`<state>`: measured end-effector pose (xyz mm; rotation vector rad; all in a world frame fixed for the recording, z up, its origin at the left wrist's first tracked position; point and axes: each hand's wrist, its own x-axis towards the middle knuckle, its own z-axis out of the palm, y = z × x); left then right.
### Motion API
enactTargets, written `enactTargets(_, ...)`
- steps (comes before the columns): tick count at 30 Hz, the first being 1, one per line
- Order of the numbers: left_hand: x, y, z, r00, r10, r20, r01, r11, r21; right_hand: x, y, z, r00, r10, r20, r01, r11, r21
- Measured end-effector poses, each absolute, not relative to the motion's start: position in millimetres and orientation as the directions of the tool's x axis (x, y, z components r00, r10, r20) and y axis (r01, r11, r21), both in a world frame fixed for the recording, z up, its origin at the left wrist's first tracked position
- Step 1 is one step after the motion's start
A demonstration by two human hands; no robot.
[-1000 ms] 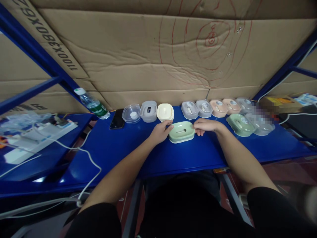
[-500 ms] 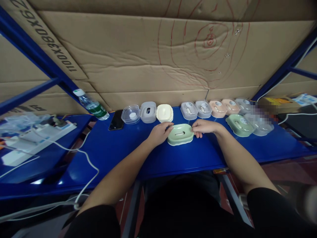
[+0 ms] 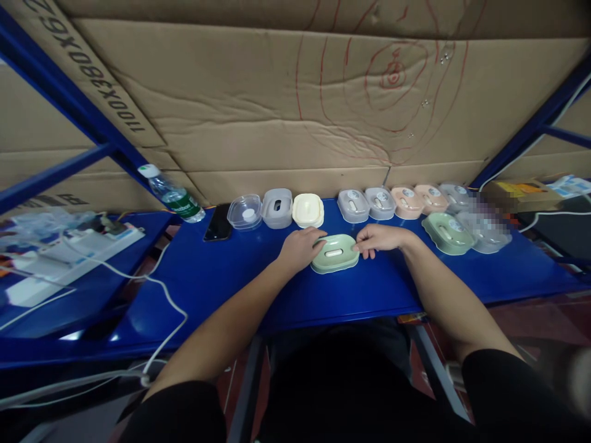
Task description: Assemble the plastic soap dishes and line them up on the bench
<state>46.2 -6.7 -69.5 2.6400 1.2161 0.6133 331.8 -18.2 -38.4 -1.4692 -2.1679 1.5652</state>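
A light green plastic box with rounded corners and a slot in its top sits on the blue table in front of me. A pale strip shows in the slot. My left hand grips its left end, thumb and fingers at the rim. At the right end, my right hand pinches the edge with thumb and forefinger, the other fingers curled. Behind the box stand a cream box, a grey slotted box and a clear tub with a white round piece in it.
Along the back right are lidded grey boxes, peach boxes and a lidded green box. A phone and a water bottle lie at the left, near a power strip with cables. Cardboard walls the back.
The green box has shifted slightly toward me and left, and its top part sits lower over the base. Both hands have moved with it and still hold its ends.
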Motion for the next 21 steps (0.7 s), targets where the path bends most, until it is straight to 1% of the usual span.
enactTargets(3,45,-6,-69,0.545,0.781,0.305,0.724,-0.622,0.299,332,-17,-41,-0.520,0.751,-0.407,0.615,-0.001,-0.788)
enactTargets(7,38,1,-72,0.472,0.791,0.388,0.754,-0.591,0.287,329,-16,-46,-0.507,0.777,-0.373,0.593,0.000,-0.805)
enactTargets(14,27,17,-75,0.371,0.822,0.432,0.773,-0.531,0.346,323,-18,-51,-0.486,0.807,-0.336,0.571,0.002,-0.821)
enactTargets(18,14,27,-71,0.289,0.814,0.503,0.795,-0.497,0.348,322,-18,-50,-0.492,0.808,-0.326,0.571,0.017,-0.820)
enactTargets(21,1,36,-68,0.222,0.822,0.525,0.819,-0.450,0.357,322,-19,-50,-0.492,0.810,-0.320,0.572,0.024,-0.820)
